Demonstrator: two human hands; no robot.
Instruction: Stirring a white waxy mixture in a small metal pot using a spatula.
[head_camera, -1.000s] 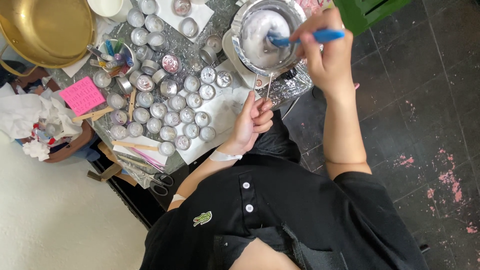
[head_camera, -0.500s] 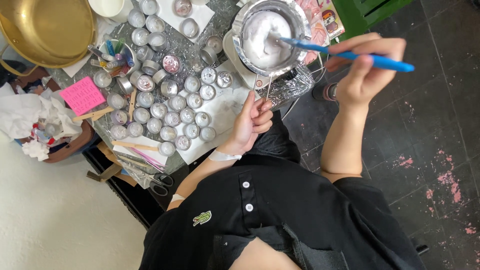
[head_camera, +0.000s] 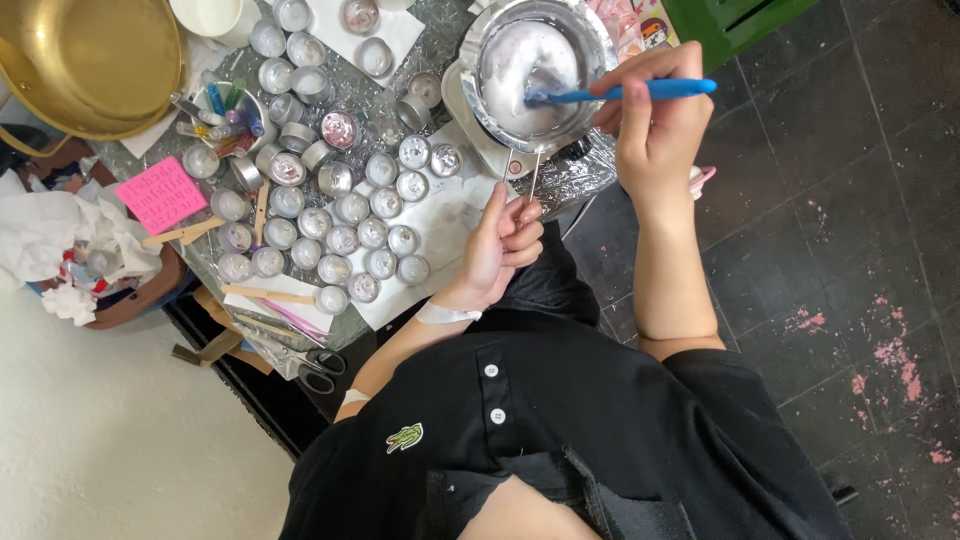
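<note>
1. The right hand (head_camera: 655, 125) is closed around the handle of a blue plastic spatula (head_camera: 620, 93), whose blade end dips into pale, milky liquid inside a round, shiny metal bowl (head_camera: 590, 40).
2. The left hand (head_camera: 500, 245) pinches the thin wire handle (head_camera: 520, 172) that sticks out from the bowl's near rim, fingers curled about it; a white band circles the wrist.
3. The bowl rests on a crinkled, foil-covered table (head_camera: 590, 175), at its right end, just above both hands in the head view.
4. Left of the bowl, rows of small round metal tealight cups (head_camera: 345, 240) stand close together on white paper sheets, most showing pale filling.
5. Further left lie flat wooden sticks (head_camera: 265, 295), a bright pink sticky note (head_camera: 160, 195) and a small cup of coloured pens (head_camera: 222, 110).
6. A large brass-coloured basin (head_camera: 90, 60) fills the upper left corner, with crumpled white tissue (head_camera: 45, 235) below it.
7. A pair of black-handled scissors (head_camera: 315, 365) lies at the table's near edge.
8. The person wears a black polo shirt (head_camera: 560, 420) and stands on a dark tiled floor (head_camera: 840, 250) speckled with pink marks.
</note>
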